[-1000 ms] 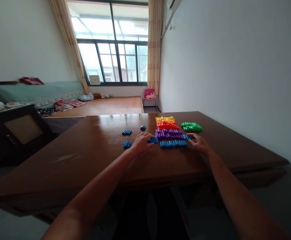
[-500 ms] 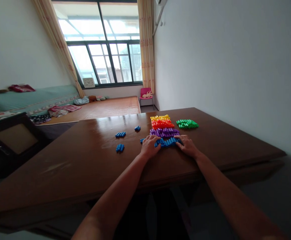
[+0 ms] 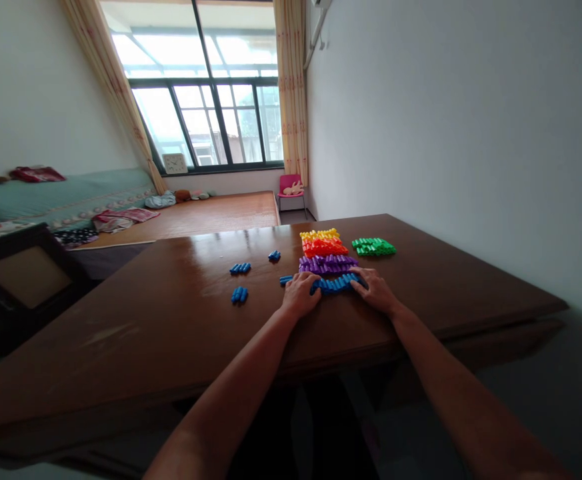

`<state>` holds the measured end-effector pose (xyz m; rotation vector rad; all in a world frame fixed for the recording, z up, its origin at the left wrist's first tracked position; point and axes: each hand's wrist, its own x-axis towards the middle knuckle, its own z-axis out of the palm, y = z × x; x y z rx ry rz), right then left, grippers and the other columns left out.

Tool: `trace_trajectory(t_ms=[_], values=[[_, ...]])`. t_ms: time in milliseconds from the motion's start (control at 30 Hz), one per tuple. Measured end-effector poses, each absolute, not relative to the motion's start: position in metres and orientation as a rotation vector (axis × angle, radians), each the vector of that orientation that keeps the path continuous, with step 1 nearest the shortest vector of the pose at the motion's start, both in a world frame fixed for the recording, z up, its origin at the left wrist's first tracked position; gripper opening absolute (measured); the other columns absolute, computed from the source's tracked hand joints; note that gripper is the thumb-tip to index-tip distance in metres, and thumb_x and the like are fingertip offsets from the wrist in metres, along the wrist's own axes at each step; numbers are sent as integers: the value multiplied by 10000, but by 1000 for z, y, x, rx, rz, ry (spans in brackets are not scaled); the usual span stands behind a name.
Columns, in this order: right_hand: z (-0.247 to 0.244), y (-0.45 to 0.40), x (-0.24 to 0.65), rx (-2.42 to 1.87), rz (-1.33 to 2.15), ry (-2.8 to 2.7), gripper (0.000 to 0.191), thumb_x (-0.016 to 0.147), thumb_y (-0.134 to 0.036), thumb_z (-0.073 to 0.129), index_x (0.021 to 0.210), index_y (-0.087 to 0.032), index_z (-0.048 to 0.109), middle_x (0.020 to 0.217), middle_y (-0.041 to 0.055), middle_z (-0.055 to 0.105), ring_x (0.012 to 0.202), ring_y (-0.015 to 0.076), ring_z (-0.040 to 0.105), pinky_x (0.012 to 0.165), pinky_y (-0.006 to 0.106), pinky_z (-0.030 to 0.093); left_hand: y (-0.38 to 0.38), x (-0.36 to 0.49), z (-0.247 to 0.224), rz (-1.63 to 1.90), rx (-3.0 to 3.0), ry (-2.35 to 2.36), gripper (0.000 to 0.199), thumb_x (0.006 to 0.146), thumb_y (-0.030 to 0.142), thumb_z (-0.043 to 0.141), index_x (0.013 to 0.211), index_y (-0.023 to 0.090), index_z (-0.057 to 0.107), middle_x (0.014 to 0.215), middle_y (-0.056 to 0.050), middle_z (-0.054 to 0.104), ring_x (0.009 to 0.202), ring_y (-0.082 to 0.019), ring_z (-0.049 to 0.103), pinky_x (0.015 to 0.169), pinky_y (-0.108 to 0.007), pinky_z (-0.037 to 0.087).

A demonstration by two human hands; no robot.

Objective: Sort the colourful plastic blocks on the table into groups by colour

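Observation:
A row of small glossy blue tube-like pieces (image 3: 338, 285) lies on the brown table (image 3: 181, 333), side by side and slightly curved. My left hand (image 3: 301, 292) is closed around the row's left end, and my right hand (image 3: 373, 289) closes on its right end. The fingertips partly cover both ends. Just beyond the blue row are similar purple pieces (image 3: 327, 265), then red-orange pieces (image 3: 323, 247) and yellow pieces (image 3: 319, 235). A few blue pieces (image 3: 285, 281) stick out left of my left hand.
Small blue clusters lie to the left: a near one (image 3: 239, 295), a middle one (image 3: 240, 268) and a far one (image 3: 274, 255). Green pieces (image 3: 373, 247) are grouped at the right. A white wall (image 3: 461, 147) borders the table's right side; a low bed (image 3: 221, 212) stands beyond it.
The blue row looks a little more evenly lined up between my hands. Both hands stay at its ends with hardly any shift; the camera view has moved slightly.

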<state>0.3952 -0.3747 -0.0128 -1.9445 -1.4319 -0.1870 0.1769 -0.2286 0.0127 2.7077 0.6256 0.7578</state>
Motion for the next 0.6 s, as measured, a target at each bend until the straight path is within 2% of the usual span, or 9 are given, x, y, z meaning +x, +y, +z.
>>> trace_trajectory(t_ms=[300, 467, 600], values=[[-13, -375, 408, -1836, -60, -1203, 463, 934, -503, 349, 1196, -222, 608, 1217, 90, 645, 1146, 239, 568, 1025, 428, 420, -231, 173, 13, 889, 2681, 604, 394, 870, 429, 580, 1246, 314, 600, 1388, -23, 523, 1303, -252, 414, 1060, -458, 374], [-23, -375, 420, -1768, 36, -1017, 522, 914, -583, 344, 1172, -213, 606, 1223, 103, 647, 1089, 245, 617, 967, 439, 476, -215, 150, 31, 914, 2691, 695, 314, 875, 327, 559, 1178, 312, 640, 1331, -14, 572, 1278, -241, 444, 1048, -459, 385], [-24, -377, 420, -1738, 76, -970, 535, 906, -603, 344, 1170, -212, 597, 1224, 113, 645, 1015, 238, 649, 882, 420, 524, -166, 100, 41, 866, 2696, 890, 285, 838, 263, 570, 1099, 292, 683, 1278, -25, 612, 1214, -248, 505, 1021, -438, 418]])
